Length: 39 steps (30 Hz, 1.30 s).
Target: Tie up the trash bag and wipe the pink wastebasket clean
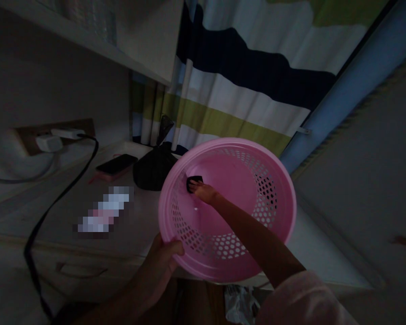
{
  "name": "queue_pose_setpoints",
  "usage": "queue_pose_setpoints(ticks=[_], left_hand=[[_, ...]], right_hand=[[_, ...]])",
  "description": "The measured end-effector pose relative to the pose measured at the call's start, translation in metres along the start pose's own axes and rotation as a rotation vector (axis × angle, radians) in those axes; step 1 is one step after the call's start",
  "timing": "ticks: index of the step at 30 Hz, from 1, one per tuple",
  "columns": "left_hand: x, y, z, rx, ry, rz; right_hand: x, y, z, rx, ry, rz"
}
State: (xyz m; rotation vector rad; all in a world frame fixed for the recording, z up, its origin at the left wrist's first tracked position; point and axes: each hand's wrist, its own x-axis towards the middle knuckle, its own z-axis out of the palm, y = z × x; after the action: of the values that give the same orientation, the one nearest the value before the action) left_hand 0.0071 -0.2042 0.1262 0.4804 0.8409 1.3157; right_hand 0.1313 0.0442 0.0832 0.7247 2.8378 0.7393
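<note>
A round pink plastic basket (233,180) with bands of holes is tilted so that its inside faces me. My left hand (167,255) grips its rim at the lower left, the thumb lying over the edge. Deep inside the basket, my right hand (205,192) has hold of a small black cloth (194,180) and presses it against the inner wall on the left. The fingers lie stretched across the cloth, and part of it is hidden beneath them.
Left of the basket, a black bag (152,169) and a phone (117,164) lie on the white desk (142,212). A black cable (59,198) hangs from a wall socket (29,140). Behind is a striped curtain (237,104); a shelf (135,63) juts out above.
</note>
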Motion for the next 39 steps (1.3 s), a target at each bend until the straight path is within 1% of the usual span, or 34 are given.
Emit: queue_pose_setpoints(ticks=[5,9,12,15,18,21,25,27,29,31,33,39], left_hand=[[0.0,-0.004,-0.002,-0.017,-0.009,0.015],[-0.001,-0.004,-0.003,-0.026,0.025,0.008],[-0.001,-0.004,-0.004,-0.036,0.045,0.012],[-0.001,-0.005,-0.004,-0.041,0.041,0.004],[0.0,-0.006,-0.003,-0.045,0.05,-0.011],[0.0,-0.005,0.001,-0.05,0.016,0.004],[0.0,-0.005,0.004,-0.032,0.034,-0.001],[0.0,-0.005,0.004,-0.034,0.033,0.0],[0.0,-0.006,0.003,-0.033,0.034,0.0],[-0.001,-0.006,0.001,-0.029,0.035,-0.005],[-0.002,-0.006,0.0,-0.027,0.027,-0.005],[-0.007,-0.003,-0.003,-0.023,-0.006,-0.005]], right_hand=[[0.0,0.008,-0.011,0.001,0.026,0.112],[0.002,0.022,-0.02,-0.011,0.068,0.265],[0.0,0.032,-0.024,-0.023,0.097,0.371],[-0.002,0.037,-0.024,-0.026,0.104,0.422],[-0.002,0.037,-0.024,-0.015,0.086,0.389],[-0.002,0.027,-0.021,0.005,0.046,0.266],[-0.002,0.004,-0.012,0.036,-0.011,0.084],[-0.002,-0.003,-0.008,0.045,-0.03,0.029],[-0.002,-0.004,-0.007,0.049,-0.042,0.003],[-0.004,-0.002,-0.009,0.049,-0.046,0.006],[-0.005,0.002,-0.014,0.042,-0.036,0.042],[-0.005,0.019,-0.033,0.012,0.003,0.257]])
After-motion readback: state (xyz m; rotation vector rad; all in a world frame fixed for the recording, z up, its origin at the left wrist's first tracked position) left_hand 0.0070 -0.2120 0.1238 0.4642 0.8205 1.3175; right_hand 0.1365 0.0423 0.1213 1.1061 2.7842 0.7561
